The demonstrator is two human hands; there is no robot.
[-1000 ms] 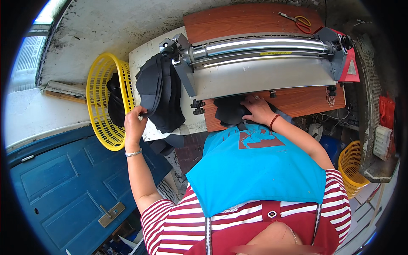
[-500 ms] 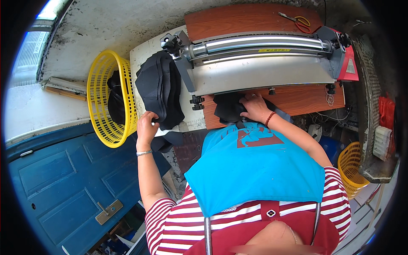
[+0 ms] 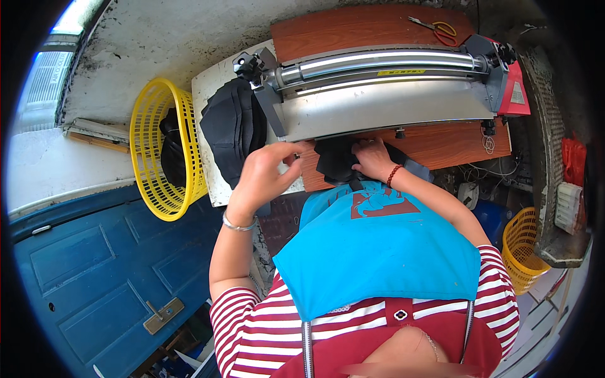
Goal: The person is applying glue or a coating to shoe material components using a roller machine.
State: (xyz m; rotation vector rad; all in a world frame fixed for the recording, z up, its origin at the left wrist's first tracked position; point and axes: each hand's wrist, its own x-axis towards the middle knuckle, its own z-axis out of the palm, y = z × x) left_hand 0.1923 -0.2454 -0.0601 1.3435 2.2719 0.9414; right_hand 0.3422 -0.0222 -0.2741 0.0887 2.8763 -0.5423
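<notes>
Hovering just in front of the near left corner of the metal roller machine point(image 3: 384, 107), the left hand point(image 3: 268, 173) held its thumb and forefinger parted, with nothing visible in its grasp. The right hand point(image 3: 373, 157) rested with bent fingers on some black pieces point(image 3: 333, 162) — whether it pinched any of them, I could not tell. Those pieces lay on the wood-grain board point(image 3: 441, 143), right by the machine's front edge and next to the blue apron point(image 3: 378, 258). To the left, a layered black stack point(image 3: 230, 120) (partly hidden by the left hand) sat on the white tabletop point(image 3: 217, 192). Beside it was a yellow basket point(image 3: 189, 157) with black material point(image 3: 171, 151) inside.
</notes>
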